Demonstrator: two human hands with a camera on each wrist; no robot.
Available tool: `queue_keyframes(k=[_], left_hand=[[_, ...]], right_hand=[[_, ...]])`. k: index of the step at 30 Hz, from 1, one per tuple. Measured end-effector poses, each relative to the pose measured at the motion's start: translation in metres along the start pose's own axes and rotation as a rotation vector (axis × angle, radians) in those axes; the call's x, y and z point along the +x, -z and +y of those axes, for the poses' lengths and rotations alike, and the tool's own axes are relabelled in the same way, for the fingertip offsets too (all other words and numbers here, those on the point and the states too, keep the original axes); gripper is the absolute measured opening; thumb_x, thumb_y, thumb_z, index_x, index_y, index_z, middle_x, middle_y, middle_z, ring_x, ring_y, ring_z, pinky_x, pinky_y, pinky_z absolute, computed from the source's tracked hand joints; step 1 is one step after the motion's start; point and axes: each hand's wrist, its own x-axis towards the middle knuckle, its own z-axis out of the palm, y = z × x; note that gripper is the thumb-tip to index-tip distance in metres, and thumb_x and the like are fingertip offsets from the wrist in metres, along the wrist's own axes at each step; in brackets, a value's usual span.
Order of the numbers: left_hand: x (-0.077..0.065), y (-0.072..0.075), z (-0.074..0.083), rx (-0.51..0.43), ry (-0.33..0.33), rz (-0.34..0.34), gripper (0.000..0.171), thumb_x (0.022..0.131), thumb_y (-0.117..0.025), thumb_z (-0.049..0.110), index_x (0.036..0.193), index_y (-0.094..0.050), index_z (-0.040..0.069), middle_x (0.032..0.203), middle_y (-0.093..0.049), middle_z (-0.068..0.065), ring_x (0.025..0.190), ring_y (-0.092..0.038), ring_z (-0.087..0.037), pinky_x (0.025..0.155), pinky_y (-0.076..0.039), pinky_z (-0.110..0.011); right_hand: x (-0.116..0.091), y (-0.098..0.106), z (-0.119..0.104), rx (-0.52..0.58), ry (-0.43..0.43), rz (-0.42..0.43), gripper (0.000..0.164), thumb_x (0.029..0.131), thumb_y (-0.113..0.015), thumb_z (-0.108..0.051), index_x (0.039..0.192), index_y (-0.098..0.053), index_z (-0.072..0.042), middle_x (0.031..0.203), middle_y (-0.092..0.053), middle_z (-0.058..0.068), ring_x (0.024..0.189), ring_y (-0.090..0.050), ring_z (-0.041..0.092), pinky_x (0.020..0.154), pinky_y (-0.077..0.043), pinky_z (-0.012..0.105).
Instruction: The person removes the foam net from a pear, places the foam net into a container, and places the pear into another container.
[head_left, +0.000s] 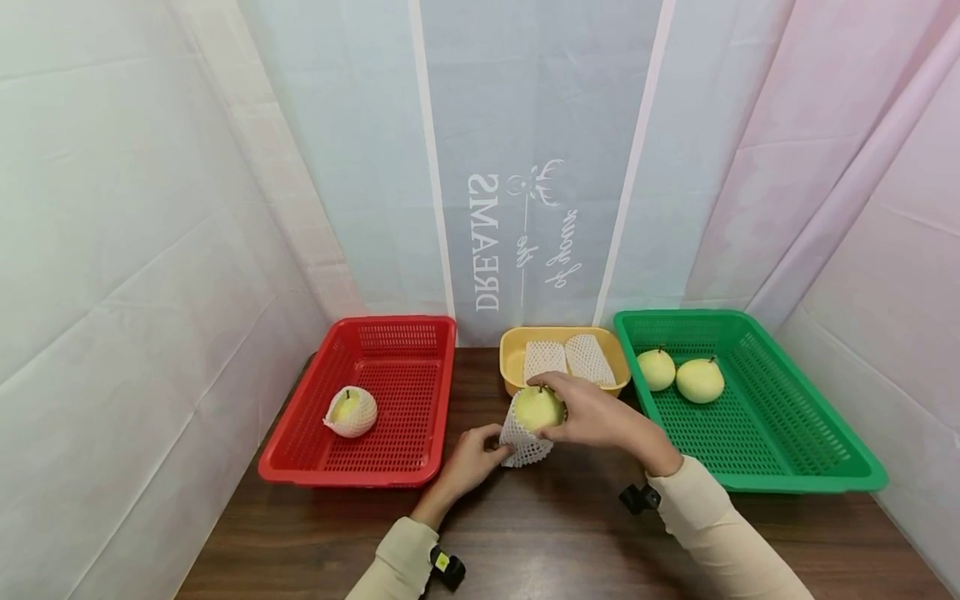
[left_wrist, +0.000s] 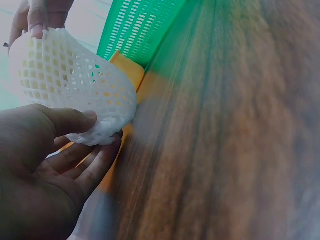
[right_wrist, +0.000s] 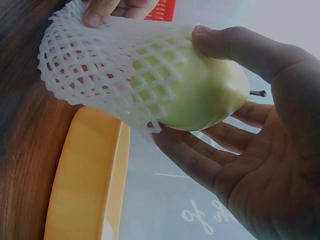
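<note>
A pale green pear (head_left: 538, 407) sits partly inside a white foam net sleeve (head_left: 525, 446), held above the table. My right hand (head_left: 600, 414) grips the pear, thumb on one side and fingers on the other, as the right wrist view shows. With thumb and fingers my left hand (head_left: 474, 458) pinches the sleeve's lower end. In the right wrist view the net (right_wrist: 85, 60) covers the pear's bottom part, while the stem end of the pear (right_wrist: 215, 95) is bare. The left wrist view shows the loose end of the net (left_wrist: 107, 110) hanging beyond the fruit.
A red basket (head_left: 356, 477) at left contains one pear in a net (head_left: 352, 412). Behind the hands, a yellow bin (head_left: 512, 354) holds foam nets (head_left: 589, 358). The green basket (head_left: 810, 482) at right contains two bare pears (head_left: 700, 381). Curtains (head_left: 360, 125) surround the wooden table (head_left: 540, 533).
</note>
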Motion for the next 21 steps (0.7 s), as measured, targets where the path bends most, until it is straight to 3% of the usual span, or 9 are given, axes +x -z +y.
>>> queue_keyframes(k=[21], left_hand=[[-0.001,0.000,-0.001,-0.007,0.012,0.005,0.022,0.096,-0.076,0.012,0.116,-0.077,0.004,0.111,-0.080,-0.011,0.082,-0.066,-0.003,0.072,-0.053,-0.019]], right_hand=[[0.001,0.013,0.004,-0.002,0.024,0.029,0.071,0.082,-0.092,-0.025,0.142,-0.060,-0.004,0.131,-0.069,0.010,0.111,-0.066,0.021,0.089,-0.057,0.040]])
